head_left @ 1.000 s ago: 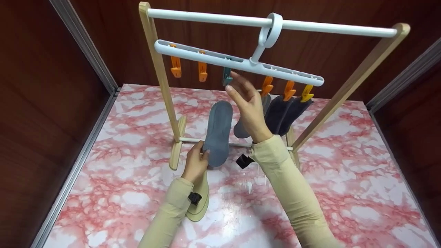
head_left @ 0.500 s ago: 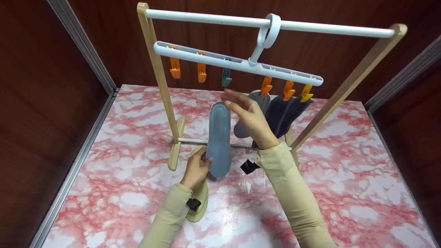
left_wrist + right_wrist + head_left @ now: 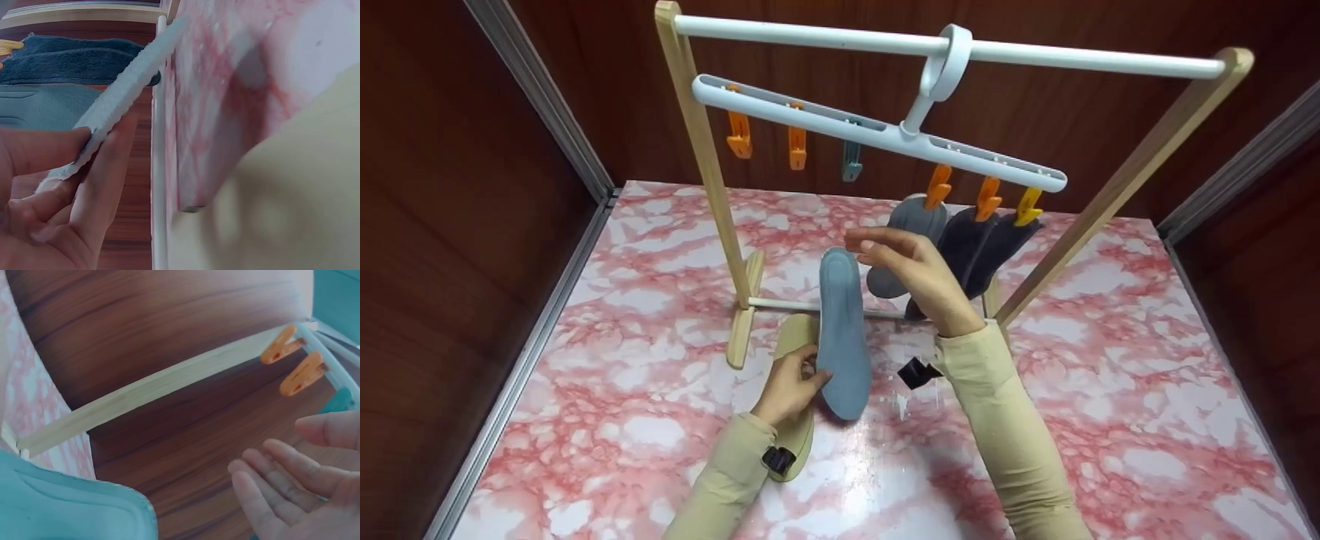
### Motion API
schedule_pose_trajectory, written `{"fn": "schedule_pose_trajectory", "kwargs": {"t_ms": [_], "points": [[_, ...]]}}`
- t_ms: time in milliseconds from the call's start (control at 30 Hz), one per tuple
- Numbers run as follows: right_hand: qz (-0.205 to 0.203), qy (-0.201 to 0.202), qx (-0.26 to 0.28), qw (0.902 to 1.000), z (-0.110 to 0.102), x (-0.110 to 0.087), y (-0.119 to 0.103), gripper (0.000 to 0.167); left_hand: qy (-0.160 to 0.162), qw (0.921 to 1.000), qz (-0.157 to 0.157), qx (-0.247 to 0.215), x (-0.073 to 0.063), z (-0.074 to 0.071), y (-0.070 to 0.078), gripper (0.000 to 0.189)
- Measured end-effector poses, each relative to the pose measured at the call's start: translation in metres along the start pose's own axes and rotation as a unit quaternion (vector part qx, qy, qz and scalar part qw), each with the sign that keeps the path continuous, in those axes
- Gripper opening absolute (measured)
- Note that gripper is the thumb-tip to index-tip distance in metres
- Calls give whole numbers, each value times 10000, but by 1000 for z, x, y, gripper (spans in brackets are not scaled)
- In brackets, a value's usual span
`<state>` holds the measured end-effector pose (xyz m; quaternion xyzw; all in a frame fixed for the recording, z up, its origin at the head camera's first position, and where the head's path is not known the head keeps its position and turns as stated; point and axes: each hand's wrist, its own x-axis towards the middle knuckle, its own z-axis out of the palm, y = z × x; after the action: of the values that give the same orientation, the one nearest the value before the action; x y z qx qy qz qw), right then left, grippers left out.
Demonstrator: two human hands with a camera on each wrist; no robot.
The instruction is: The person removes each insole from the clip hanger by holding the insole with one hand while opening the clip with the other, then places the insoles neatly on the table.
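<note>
A blue-grey insole (image 3: 842,330) is pinched at its left edge between the thumb and fingers of my left hand (image 3: 791,386). In the left wrist view the insole (image 3: 121,93) appears edge-on, thumb on one face and fingers on the other. My right hand (image 3: 919,274) holds nothing; its fingers extend leftward near the insole's top end. Above it, a teal clip (image 3: 851,161) hangs bare from the white clip hanger (image 3: 802,116). In the right wrist view the right hand (image 3: 309,484) has its fingers spread apart. Beneath my left hand lies a beige insole (image 3: 795,337).
Two bare orange clips (image 3: 797,146) hang at the hanger's left. On its right, clips hold a grey insole (image 3: 911,217) and dark cloth items (image 3: 971,247). The wooden rack's posts (image 3: 697,150) and lower white bar (image 3: 784,304) frame the space over the marbled surface (image 3: 645,360).
My right hand has come away from the teal clip and moved down. My left hand has lowered the insole and drawn it nearer. The hanger has tipped slightly, left end up.
</note>
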<state>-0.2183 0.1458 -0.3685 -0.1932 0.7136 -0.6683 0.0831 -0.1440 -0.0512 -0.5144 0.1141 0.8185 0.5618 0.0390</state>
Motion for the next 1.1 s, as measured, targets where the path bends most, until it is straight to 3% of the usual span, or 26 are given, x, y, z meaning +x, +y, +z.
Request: {"fn": "schedule_pose_trajectory", "kwargs": {"t_ms": [300,600,800,1100], "points": [[-73,14,235,9997,-7,-5,8,33,-533,9957,-361,-666,-13,8,-6,21],[74,52,686,9976,-9,-8,9,32,-678,9926,-678,-749,-21,12,-8,23],[108,136,1006,9948,-10,-10,9,29,-939,9885,-827,-849,-28,14,-8,31],[92,107,979,9951,-12,-10,12,29,-1008,9857,-1049,-847,-33,16,-10,37]]}}
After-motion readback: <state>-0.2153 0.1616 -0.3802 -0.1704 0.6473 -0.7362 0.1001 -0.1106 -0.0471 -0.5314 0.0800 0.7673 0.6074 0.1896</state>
